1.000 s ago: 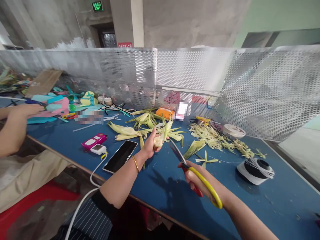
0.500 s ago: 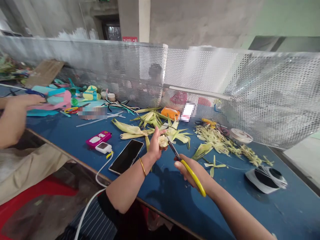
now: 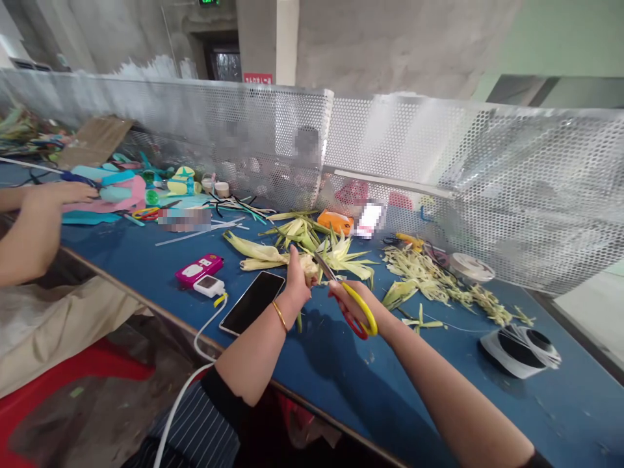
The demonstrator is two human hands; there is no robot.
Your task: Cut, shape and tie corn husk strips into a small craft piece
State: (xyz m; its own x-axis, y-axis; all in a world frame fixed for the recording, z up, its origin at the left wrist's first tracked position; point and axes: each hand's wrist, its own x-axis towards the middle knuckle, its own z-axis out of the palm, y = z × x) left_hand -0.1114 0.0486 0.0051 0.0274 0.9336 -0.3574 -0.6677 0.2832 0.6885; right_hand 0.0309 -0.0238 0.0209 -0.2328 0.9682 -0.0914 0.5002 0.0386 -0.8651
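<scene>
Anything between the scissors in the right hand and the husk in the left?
Nothing visible. The scissors in the right hand have their tips close by the husk in the left hand; whether they touch, I can't tell.

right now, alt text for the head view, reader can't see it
The right hand holds yellow-and-red scissors, blades close to a pale husk bundle in the left hand. Loose husks, a phone and a thread spool lie on the blue table.

Blue bench point(image 3: 568, 413) with a phone point(image 3: 253, 302) and magenta device point(image 3: 199, 270) near its front edge, pale husks point(image 3: 344, 257) across the middle, a thread spool point(image 3: 517, 352) toward the right edge.
</scene>
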